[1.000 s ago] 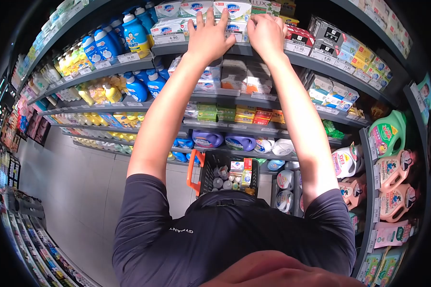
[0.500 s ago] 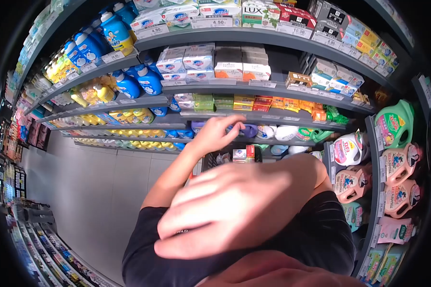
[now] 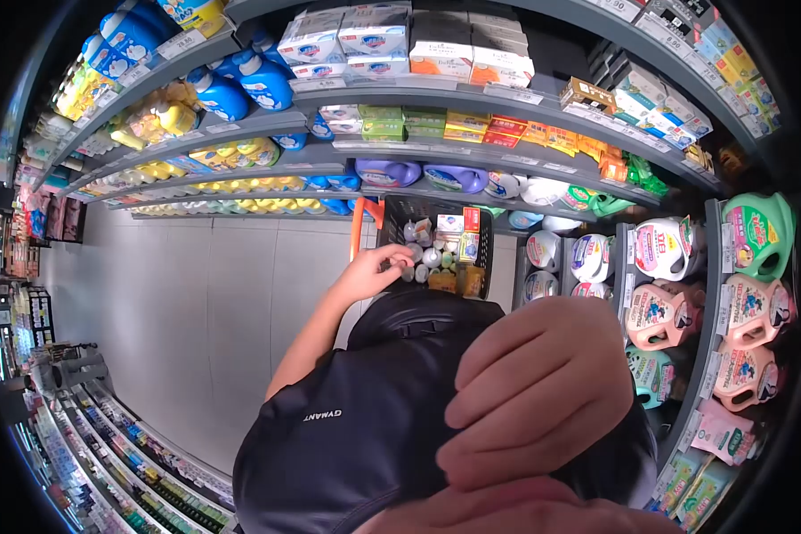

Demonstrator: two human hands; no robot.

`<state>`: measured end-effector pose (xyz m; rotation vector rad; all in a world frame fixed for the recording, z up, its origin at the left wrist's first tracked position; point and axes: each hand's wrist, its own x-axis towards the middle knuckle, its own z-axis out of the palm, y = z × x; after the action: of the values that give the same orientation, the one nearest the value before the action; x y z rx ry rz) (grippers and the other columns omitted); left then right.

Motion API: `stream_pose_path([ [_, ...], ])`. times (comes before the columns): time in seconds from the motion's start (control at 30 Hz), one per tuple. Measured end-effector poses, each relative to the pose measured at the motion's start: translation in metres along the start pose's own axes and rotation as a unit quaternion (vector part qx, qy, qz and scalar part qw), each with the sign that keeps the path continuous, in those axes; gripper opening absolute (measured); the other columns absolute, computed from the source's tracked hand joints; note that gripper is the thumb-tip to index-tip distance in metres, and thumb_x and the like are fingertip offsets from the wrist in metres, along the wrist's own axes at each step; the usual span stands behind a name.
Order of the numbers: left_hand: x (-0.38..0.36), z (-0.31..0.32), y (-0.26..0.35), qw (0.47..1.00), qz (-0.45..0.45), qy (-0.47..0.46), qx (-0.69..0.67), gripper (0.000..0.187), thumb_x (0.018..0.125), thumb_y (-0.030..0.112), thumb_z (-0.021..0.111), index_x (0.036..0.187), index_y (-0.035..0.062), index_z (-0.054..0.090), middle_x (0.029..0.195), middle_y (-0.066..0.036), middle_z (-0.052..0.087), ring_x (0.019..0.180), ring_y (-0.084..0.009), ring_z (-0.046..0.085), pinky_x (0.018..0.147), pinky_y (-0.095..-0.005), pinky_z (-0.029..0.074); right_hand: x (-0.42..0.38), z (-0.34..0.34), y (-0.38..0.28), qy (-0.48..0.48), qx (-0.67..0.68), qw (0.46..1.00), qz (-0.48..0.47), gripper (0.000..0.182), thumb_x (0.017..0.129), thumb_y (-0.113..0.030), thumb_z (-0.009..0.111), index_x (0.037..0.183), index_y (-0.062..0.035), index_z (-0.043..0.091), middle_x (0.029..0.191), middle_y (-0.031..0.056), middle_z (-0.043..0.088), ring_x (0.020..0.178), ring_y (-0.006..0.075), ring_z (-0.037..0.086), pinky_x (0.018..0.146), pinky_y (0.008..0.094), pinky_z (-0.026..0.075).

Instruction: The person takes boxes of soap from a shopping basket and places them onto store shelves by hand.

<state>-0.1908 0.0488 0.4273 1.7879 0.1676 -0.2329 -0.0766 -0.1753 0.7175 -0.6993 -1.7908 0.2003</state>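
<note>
Beside the rim of a black basket (image 3: 481, 254), my left hand (image 3: 376, 271) is held with its fingers loosely bent and nothing visible in them. Inside the basket are small boxes (image 3: 470, 233), several round whitish items (image 3: 432, 258) and orange-yellow packs (image 3: 445, 281). My right hand (image 3: 543, 392) is large and close to the camera, in front of my dark clothing (image 3: 329, 454). Its fingers are curled together with the back of the hand showing, and whatever they may hold is hidden.
Shelves ahead carry soap boxes (image 3: 374, 40), blue bottles (image 3: 265, 80) and purple bottles (image 3: 387, 172). Detergent jugs (image 3: 758, 236) stand on the right shelves. An orange handle (image 3: 358, 233) rises at the basket's left; pale floor tiles (image 3: 169, 311) lie further left.
The view has tilted down, showing more of the basket. My left hand has moved down to beside the basket. My right hand has moved right, and its fingers are more curled.
</note>
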Motion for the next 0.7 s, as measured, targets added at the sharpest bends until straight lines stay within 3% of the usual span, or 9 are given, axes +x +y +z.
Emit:
stream_pose_path([
  [0.1,-0.005,0.004,-0.019,0.997,-0.009,0.055,-0.045,0.030,0.090,0.004,0.058,0.120,0.0029,0.066,0.101,-0.002,0.075,0.087,-0.0076,0.065,0.071,-0.0233,0.050,-0.022,-0.012,0.008,0.021,0.102,0.994,0.010,0.017,0.096,-0.005,0.059,0.094,-0.0042,0.075,0.095,0.0104,0.074,0.081,0.0222,0.069,0.069,0.0316,0.054],
  [0.2,-0.011,0.001,-0.041,0.996,0.003,0.073,-0.041,0.028,0.092,0.004,0.056,0.118,0.0013,0.066,0.100,-0.003,0.075,0.086,-0.0083,0.065,0.075,-0.0248,0.052,-0.064,-0.023,0.035,0.080,0.241,0.967,0.038,0.017,0.096,-0.006,0.058,0.093,-0.0013,0.074,0.094,0.0149,0.073,0.079,0.0245,0.068,0.067,0.0346,0.054],
  [0.3,-0.024,0.005,-0.054,0.994,-0.011,0.097,-0.047,0.023,0.095,0.004,0.056,0.116,0.0001,0.066,0.099,-0.006,0.074,0.088,-0.0112,0.067,0.080,-0.0273,0.053,-0.125,-0.014,0.061,0.221,0.174,0.926,0.251,0.016,0.095,-0.003,0.057,0.097,0.0031,0.071,0.096,0.0169,0.071,0.084,0.0281,0.068,0.074,0.0371,0.054],
  [0.37,-0.029,0.008,-0.061,0.994,-0.030,0.107,-0.024,0.021,0.097,0.005,0.055,0.115,-0.0010,0.066,0.099,-0.008,0.074,0.090,-0.0138,0.069,0.081,-0.0286,0.054,-0.176,-0.009,0.103,0.261,0.128,0.880,0.376,0.018,0.095,-0.001,0.055,0.107,0.0026,0.068,0.103,0.0146,0.070,0.089,0.0260,0.067,0.081,0.0359,0.053],
  [0.43,-0.035,0.011,-0.068,0.992,-0.060,0.104,-0.045,0.021,0.097,0.004,0.055,0.114,-0.0013,0.066,0.099,-0.008,0.074,0.090,-0.0145,0.069,0.083,-0.0291,0.054,-0.230,0.009,0.143,0.319,0.121,0.784,0.518,0.021,0.098,-0.005,0.052,0.116,0.0026,0.061,0.101,0.0140,0.067,0.091,0.0247,0.066,0.086,0.0367,0.052],
  [0.5,-0.037,0.016,-0.081,0.990,-0.066,0.107,-0.070,0.021,0.097,0.004,0.054,0.114,-0.0010,0.066,0.099,-0.008,0.074,0.091,-0.0147,0.069,0.085,-0.0298,0.054,-0.283,0.033,0.182,0.439,0.216,0.628,0.605,0.021,0.098,-0.005,0.053,0.117,0.0023,0.060,0.104,0.0125,0.067,0.091,0.0230,0.067,0.086,0.0368,0.054],
  [0.57,-0.043,0.021,-0.092,0.987,-0.080,0.103,-0.093,0.020,0.097,0.004,0.054,0.113,-0.0007,0.066,0.099,-0.008,0.074,0.092,-0.0151,0.069,0.086,-0.0304,0.053,-0.326,0.062,0.208,0.470,0.260,0.555,0.635,0.018,0.097,-0.007,0.055,0.113,-0.0008,0.063,0.103,0.0093,0.068,0.089,0.0207,0.067,0.084,0.0353,0.055],
  [0.7,-0.049,0.028,-0.118,0.976,-0.148,0.086,-0.137,0.020,0.098,0.005,0.053,0.112,-0.0003,0.066,0.098,-0.009,0.073,0.093,-0.0163,0.069,0.088,-0.0310,0.053,-0.413,0.127,0.260,0.460,0.380,0.374,0.710,0.022,0.097,-0.015,0.058,0.115,-0.0025,0.062,0.104,0.0091,0.068,0.093,0.0243,0.066,0.087,0.0401,0.054],
])
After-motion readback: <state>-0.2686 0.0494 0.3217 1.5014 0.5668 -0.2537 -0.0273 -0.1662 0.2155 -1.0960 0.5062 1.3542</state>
